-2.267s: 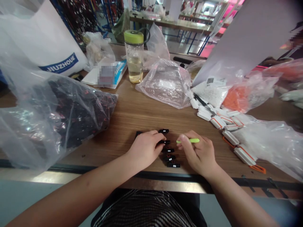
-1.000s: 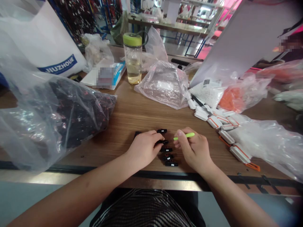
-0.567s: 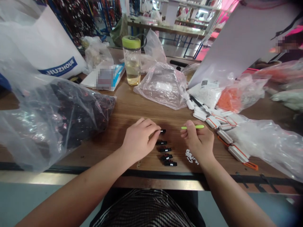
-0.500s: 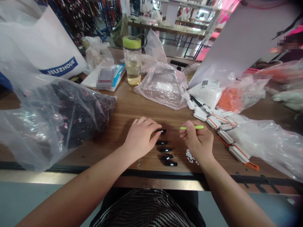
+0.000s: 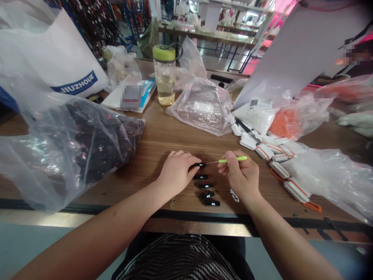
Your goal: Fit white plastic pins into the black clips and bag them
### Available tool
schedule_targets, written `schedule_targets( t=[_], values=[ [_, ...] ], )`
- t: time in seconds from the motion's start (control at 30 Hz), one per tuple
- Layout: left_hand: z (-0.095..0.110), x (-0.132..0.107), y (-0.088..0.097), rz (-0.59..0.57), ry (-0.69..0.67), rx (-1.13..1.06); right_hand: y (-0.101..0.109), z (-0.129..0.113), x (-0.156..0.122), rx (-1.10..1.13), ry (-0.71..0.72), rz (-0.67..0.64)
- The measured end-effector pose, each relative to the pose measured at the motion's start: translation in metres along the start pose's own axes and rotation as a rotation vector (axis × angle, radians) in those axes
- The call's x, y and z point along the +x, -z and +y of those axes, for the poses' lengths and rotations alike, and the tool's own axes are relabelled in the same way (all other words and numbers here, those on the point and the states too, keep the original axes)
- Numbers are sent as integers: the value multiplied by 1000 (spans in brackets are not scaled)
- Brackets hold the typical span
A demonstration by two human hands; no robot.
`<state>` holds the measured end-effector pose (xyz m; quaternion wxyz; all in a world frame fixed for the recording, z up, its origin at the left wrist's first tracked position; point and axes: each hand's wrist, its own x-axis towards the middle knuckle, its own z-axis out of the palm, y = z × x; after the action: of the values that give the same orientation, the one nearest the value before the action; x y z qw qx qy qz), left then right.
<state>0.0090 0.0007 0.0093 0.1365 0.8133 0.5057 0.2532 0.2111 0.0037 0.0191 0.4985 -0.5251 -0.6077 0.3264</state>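
Observation:
My left hand (image 5: pixel 177 174) rests on the wooden table, its fingertips pinching a small black connector (image 5: pixel 198 165). My right hand (image 5: pixel 240 175) is shut on a pick with a green handle (image 5: pixel 233 159). The pick's thin metal tip reaches across to that connector and appears to touch it. Just below my hands, several similar black connectors (image 5: pixel 206 189) lie in a loose column. A few tiny white pieces (image 5: pixel 234 195) lie next to my right wrist, partly hidden by it.
A plastic bag of dark parts (image 5: pixel 96 144) lies to the left. Behind stand a bottle with a green lid (image 5: pixel 164 76) and a plastic bag (image 5: pixel 202 109). White packets with orange bands (image 5: pixel 264 151) and an orange-filled bag (image 5: pixel 284 123) lie to the right. The table's front edge (image 5: pixel 186 219) runs below my forearms.
Both hands have moved up the table, and the pick's tip now meets the connector in my left hand. The tiny white pieces have appeared beside my right wrist.

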Motion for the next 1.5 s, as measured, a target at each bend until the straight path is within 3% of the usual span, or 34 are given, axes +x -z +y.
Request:
schedule_targets(
  t=[0.6,0.9,1.13,1.5],
  values=[
    [0,-1,-2,9,7,1,0,-3,2,-49,17,-36],
    [-2,-1,-4,28,0,7,3,-8,-3,-283,170,-168],
    [0,-1,-2,14,4,7,0,-3,-3,-69,55,-10],
    [-1,-1,-3,18,3,2,-3,-8,-2,-150,85,-69]
  ],
)
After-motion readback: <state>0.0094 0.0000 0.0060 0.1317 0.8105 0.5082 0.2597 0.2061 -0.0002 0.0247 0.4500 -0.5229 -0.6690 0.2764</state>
